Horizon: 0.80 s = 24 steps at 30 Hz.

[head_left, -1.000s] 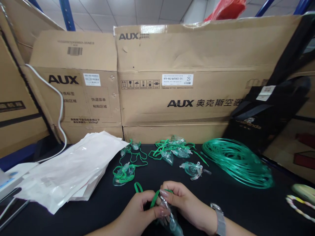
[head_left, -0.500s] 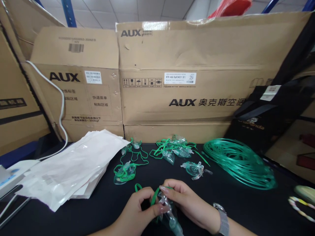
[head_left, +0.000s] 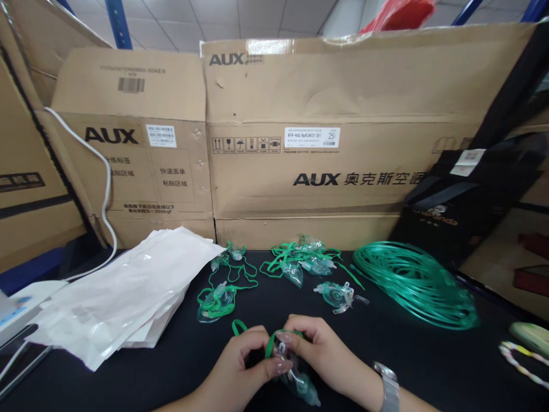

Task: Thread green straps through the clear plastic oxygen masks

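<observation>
My left hand [head_left: 240, 366] and my right hand [head_left: 326, 357] meet at the front edge of the black table [head_left: 429, 366]. Both are closed on one clear oxygen mask [head_left: 300, 383] with a green elastic strap [head_left: 271, 341]. The left thumb and fingers pinch the strap; the right fingers curl over the mask's top. A loop of the strap [head_left: 239, 327] sticks out to the left. A metal watch [head_left: 388, 380] sits on my right wrist.
Several more masks with green straps lie behind: one [head_left: 217, 300] at left, a pile [head_left: 302, 260], one [head_left: 338, 294] at right. A coil of green tubing [head_left: 412, 283] lies right, a stack of white pouches [head_left: 115, 294] left. AUX cartons [head_left: 309, 137] wall the back.
My hands have shifted slightly while working the strap on the mask; the right hand has moved a little lower over it. Nothing else on the table has moved.
</observation>
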Motion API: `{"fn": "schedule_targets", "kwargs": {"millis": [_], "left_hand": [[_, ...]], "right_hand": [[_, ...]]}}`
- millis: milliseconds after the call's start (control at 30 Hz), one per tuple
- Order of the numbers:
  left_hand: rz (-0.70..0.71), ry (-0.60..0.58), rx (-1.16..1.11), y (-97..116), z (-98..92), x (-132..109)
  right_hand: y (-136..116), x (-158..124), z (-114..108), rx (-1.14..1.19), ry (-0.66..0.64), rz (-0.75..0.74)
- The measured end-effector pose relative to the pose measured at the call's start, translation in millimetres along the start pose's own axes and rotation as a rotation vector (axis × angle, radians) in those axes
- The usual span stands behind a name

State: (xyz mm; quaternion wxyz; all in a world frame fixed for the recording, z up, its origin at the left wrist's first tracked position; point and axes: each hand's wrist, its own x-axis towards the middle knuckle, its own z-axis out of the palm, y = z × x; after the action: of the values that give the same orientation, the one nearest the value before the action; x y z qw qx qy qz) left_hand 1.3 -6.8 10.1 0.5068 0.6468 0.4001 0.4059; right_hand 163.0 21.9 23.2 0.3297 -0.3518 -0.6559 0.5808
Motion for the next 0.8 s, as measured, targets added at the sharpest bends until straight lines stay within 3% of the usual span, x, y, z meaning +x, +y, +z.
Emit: {"fn": "schedule_targets", "kwargs": {"millis": [67,167,333,567,700,800], "left_hand": [[-0.013,-0.002,-0.021,1.1,0.1,-1.3],[-0.009,-0.001,-0.052,0.9,0.3,-3.1],[0.100,-0.012,0.106,-3.6,-0.2,-5.2],[0.086,-0.007,0.177,-2.7,-2.4,-6.1],[-0.007,0.030,0.177,-1.5,-3.7,-2.9],[-0.047,0.065,0.159,-2.5,-4.5,0.5]], "right_hand": [[2.0,0.2,0.7,0.015,-0.015,0.019],[4.2,1.7,1.9,0.213,-0.042,0.114],[-0.2,3.2,-1.7,0.455,-0.057,0.205],[6.0,-0.3,-9.5,0.492,-0.286,0.232],[9.3,1.9,-8.5,0.411,-0.219,0.170],[6.0,2.8,-6.5,0.213,-0.148,0.061]]}}
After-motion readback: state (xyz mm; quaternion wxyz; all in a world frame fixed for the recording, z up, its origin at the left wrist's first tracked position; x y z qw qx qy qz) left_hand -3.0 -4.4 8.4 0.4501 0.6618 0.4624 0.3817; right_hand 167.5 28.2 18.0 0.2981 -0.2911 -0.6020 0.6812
